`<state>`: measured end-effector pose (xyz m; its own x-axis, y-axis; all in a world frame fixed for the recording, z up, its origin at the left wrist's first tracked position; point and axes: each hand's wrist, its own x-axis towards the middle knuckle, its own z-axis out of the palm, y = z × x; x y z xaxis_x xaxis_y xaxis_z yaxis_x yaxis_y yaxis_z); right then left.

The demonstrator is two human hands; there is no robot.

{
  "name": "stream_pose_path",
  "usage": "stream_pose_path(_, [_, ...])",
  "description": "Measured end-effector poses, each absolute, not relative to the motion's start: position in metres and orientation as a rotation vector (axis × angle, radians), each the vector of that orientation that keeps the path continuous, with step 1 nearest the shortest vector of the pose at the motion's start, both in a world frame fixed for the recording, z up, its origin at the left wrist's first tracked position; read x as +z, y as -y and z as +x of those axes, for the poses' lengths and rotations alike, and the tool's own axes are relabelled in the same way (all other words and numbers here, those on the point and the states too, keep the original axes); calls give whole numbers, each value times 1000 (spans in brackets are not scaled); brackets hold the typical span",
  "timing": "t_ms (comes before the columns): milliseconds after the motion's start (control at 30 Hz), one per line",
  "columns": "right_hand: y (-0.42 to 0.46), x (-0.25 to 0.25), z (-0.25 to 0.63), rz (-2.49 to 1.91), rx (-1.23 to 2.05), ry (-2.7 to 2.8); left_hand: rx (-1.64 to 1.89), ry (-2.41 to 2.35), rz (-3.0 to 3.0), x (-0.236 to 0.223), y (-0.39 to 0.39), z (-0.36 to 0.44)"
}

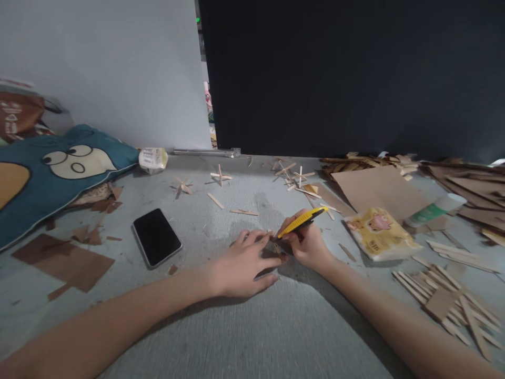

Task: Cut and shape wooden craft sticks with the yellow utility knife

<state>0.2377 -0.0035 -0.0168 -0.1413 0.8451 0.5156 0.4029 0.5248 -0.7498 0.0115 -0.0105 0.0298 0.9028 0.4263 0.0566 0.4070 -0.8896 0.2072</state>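
Small pale wooden stick piece lay on the grey counter, between the hands, its outline partly hidden by fingers. In the head view, the left hand was spread low, fingertips at the wood; whether they pinched it could not be told. The right hand grasped a yellow-and-black plastic utility knife, tilted over the wood.

The wood was probably very light, stiff yet easily split, and dry enough not to slip. Its ends looked the best hold, fingertips flat and clear of any blade. The knife was likely light and rigid too, its ridged yellow body offering the surer grip.

As for writing, the yellow printed soft packet bore a pink cartoon figure and characters too small to read. White print and a triangular arrow mark showed on the brown bag, without a legible brand.
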Motion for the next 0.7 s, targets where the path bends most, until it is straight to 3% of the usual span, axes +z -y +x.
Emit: stream_pose_path(700, [2, -18, 239, -1039, 596, 1613, 254, -675, 2896, 24, 16, 13])
